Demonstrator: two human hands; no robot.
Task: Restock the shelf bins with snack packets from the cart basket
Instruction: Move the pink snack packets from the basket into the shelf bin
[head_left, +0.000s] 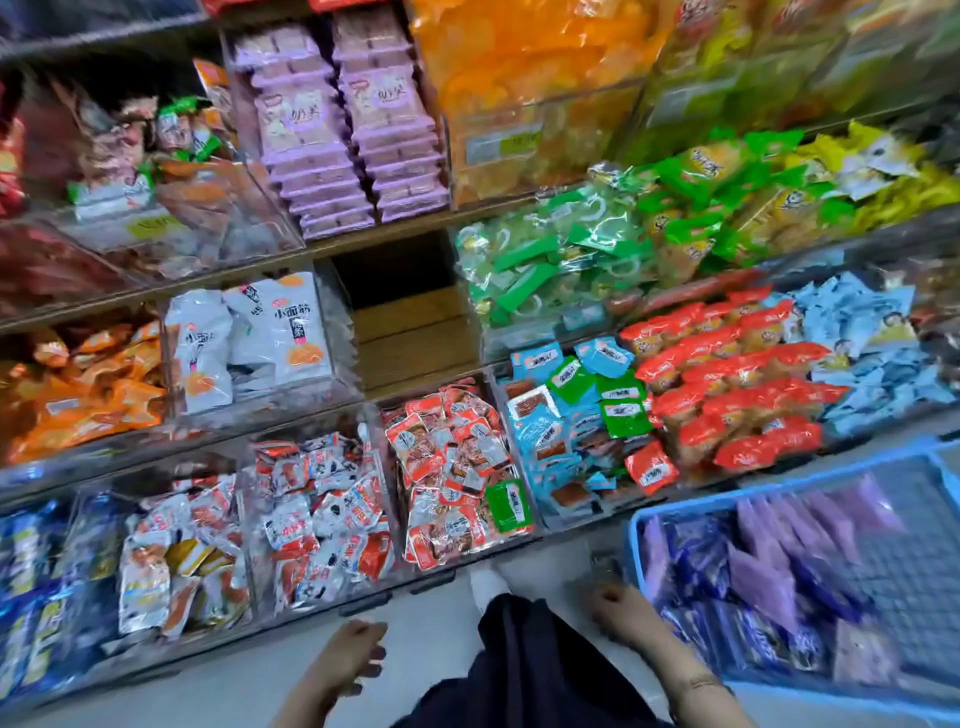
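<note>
A blue cart basket (779, 486) stands at the lower right, holding several purple packets (763, 571) and dark blue packets (696, 561). Clear shelf bins full of snack packets fill the view ahead. One bin (410, 332) in the middle row is bare, showing its wooden floor. My left hand (350, 657) hangs low in front of the bottom bins with loosely curled fingers and holds nothing. My right hand (618, 605) hovers just left of the basket's near corner, fingers loosely curled, also holding nothing.
Purple packets (343, 124) are stacked in an upper bin. White packets (249, 338) stand left of the bare bin, green ones (545, 265) to its right. Red-and-white packets (452, 467) fill the bottom bins. My dark trouser leg (530, 670) and white shoe (488, 582) are on the grey floor.
</note>
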